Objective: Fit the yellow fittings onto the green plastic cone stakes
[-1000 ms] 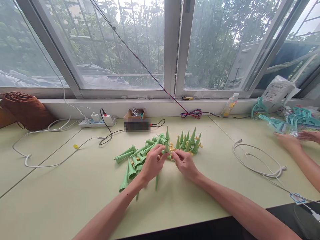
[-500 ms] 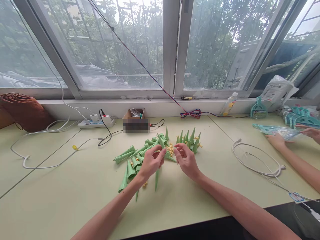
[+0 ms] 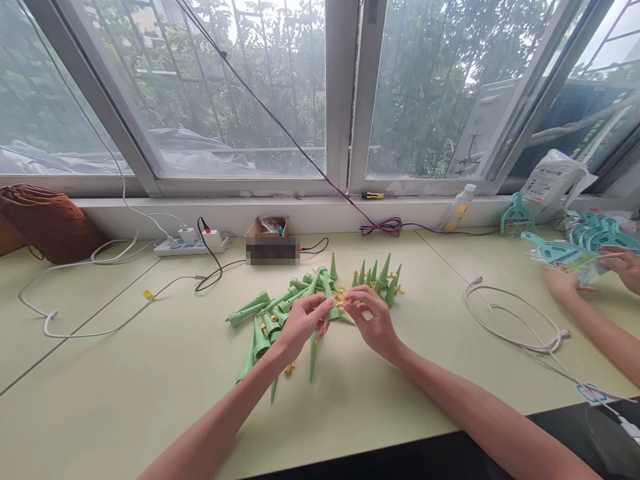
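My left hand (image 3: 307, 320) is closed on a green cone-shaped watering spike (image 3: 329, 299), its wide end tipped down toward my right hand. Thumb and forefinger of my right hand (image 3: 375, 320) meet in a pinch close to that wide end; whatever is between them is too small to make out. Just behind the fingertips lie small yellow valves (image 3: 341, 293), partly hidden. A heap of green spikes (image 3: 263, 340) lies around and beyond my left hand. Several spikes with yellow valves (image 3: 384, 277) stand point up past my right hand.
At right, another person's hands (image 3: 565, 283) handle a bagged teal dustpan (image 3: 555, 252). A coiled white cable (image 3: 520, 340) lies between us. Along the back are a power strip (image 3: 165, 247), a small cardboard box (image 3: 273, 230), bundled wire (image 3: 390, 227) and a bottle (image 3: 459, 208).
The spike in my left hand has tilted, its wide end now lower and nearer my right fingers. My right hand has moved slightly left. The other person's dustpan has turned and shifted.
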The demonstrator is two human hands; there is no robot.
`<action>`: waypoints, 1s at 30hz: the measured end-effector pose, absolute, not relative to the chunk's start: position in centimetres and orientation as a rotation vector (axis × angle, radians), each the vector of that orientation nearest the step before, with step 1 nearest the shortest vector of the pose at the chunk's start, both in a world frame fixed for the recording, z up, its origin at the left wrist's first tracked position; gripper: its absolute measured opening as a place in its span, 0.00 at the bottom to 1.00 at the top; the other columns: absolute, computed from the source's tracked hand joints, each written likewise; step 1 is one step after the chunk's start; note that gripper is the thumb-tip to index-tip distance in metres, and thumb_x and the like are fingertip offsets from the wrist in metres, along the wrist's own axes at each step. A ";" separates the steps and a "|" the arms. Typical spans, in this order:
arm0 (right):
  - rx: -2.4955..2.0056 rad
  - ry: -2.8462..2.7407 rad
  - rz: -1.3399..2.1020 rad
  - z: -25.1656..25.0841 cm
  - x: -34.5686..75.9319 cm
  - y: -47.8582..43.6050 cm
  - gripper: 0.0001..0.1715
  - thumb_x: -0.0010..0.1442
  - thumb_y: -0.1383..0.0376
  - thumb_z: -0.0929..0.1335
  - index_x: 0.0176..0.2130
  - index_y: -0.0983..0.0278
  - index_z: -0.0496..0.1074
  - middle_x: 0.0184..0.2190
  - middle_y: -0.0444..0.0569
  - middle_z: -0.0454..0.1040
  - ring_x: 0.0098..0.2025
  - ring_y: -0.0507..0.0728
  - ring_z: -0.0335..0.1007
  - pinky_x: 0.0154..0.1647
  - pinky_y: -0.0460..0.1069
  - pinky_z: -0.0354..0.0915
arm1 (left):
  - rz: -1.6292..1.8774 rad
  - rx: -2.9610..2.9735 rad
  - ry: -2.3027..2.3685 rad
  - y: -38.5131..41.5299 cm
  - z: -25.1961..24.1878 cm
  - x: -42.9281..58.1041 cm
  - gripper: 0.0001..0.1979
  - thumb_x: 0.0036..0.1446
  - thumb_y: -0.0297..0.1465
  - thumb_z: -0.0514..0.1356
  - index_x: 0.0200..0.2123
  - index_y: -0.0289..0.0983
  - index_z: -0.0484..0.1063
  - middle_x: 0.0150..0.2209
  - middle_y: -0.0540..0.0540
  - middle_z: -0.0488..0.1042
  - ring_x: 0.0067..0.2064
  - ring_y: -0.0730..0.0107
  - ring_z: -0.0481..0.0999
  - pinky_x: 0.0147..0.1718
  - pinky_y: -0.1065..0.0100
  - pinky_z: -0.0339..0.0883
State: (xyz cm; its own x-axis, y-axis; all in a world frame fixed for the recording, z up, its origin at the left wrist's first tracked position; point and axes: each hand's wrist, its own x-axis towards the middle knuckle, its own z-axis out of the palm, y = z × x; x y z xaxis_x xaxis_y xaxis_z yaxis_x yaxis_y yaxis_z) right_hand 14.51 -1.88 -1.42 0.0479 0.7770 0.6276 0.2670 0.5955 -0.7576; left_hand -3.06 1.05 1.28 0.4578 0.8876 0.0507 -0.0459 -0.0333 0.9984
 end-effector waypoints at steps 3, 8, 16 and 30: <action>-0.908 -1.556 0.429 -1.4 14.6 -1.9 0.08 0.66 0.61 0.67 0.40 0.60 0.77 0.39 0.51 0.73 0.40 0.55 0.72 0.32 0.48 0.70 | 0.860 1.355 0.775 1.1 1.2 -3.1 0.18 0.56 0.44 0.64 0.26 0.35 0.68 0.23 0.56 0.54 0.18 0.81 0.59 0.14 0.74 0.54; -0.864 -1.593 0.361 -1.5 14.6 -1.8 0.08 0.66 0.63 0.67 0.37 0.61 0.76 0.37 0.50 0.74 0.37 0.55 0.72 0.33 0.49 0.69 | 0.818 1.291 0.719 1.1 1.2 -3.1 0.17 0.56 0.43 0.65 0.27 0.34 0.69 0.23 0.57 0.51 0.16 0.83 0.57 0.14 0.74 0.52; -0.849 -1.603 0.338 -1.6 14.6 -1.8 0.09 0.67 0.64 0.66 0.36 0.61 0.75 0.34 0.49 0.75 0.36 0.55 0.71 0.33 0.49 0.68 | 0.782 1.287 0.705 0.9 1.2 -3.2 0.17 0.55 0.41 0.66 0.25 0.35 0.67 0.19 0.57 0.52 0.16 0.81 0.58 0.14 0.75 0.50; -0.855 -1.568 0.390 -1.7 14.1 -2.3 0.10 0.66 0.64 0.66 0.32 0.61 0.71 0.29 0.47 0.69 0.32 0.55 0.66 0.31 0.49 0.66 | 0.830 1.508 0.821 0.3 1.6 -2.8 0.23 0.56 0.44 0.63 0.20 0.38 0.58 0.15 0.57 0.55 0.16 0.79 0.58 0.16 0.73 0.53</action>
State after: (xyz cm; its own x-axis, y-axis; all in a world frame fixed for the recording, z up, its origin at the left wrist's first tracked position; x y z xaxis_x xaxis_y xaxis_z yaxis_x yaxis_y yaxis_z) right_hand 14.06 -2.26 -1.70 0.0198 0.7096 0.7043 0.2975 0.6684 -0.6818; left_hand -2.82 0.26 1.58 0.5020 0.8634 0.0512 0.0418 -0.0834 0.9956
